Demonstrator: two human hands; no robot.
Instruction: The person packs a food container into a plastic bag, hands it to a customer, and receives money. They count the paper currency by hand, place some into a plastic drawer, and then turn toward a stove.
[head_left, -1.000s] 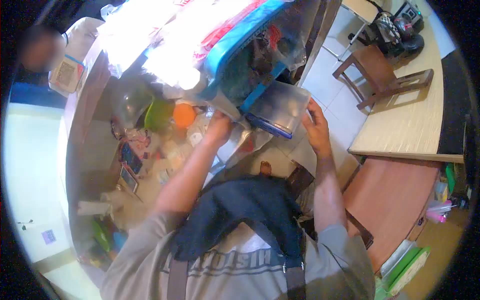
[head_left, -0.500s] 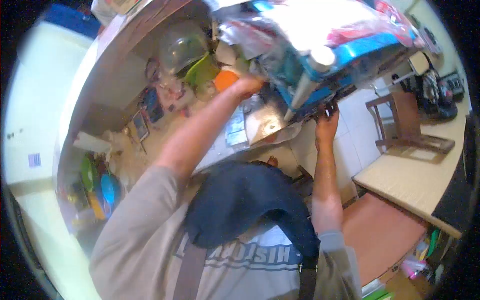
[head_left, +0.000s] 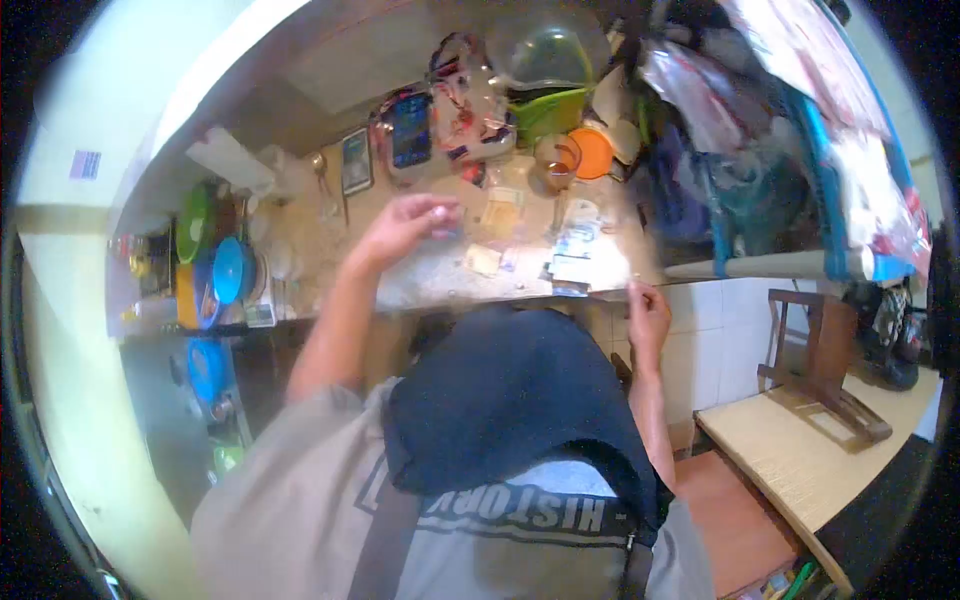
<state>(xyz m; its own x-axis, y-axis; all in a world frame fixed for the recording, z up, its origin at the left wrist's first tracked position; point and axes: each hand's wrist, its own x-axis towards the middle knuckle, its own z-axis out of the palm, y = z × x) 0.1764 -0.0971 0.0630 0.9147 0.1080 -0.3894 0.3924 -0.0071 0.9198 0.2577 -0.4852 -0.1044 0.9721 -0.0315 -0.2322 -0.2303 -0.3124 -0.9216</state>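
My left hand (head_left: pixel 405 228) hovers above the worktop (head_left: pixel 400 285), fingers loosely bent and apart, with no object visible in it. Right of it lie small yellowish papers or packets (head_left: pixel 503 212) and a paler piece (head_left: pixel 484 261). My right hand (head_left: pixel 650 318) is at the worktop's front right edge, its fingers loosely curled and nothing visible between them. Nearest to that hand is a whitish-blue packet or paper (head_left: pixel 577 252), washed out by glare. Behind it stand a brownish cup (head_left: pixel 556 165) and an orange round lid or plate (head_left: pixel 592 153).
A blue-framed rack (head_left: pixel 720 215) with plastic bags stands at the right. Two phones, one dark (head_left: pixel 411 130) and one pale (head_left: pixel 356 162), lie towards the back. A green basin (head_left: pixel 550 113) is behind the cup. A wooden chair (head_left: pixel 822 340) rests on a table (head_left: pixel 770 440).
Both hands have come away from the blue rack. My left hand has moved left over the worktop, my right to its front edge. The view has turned left.
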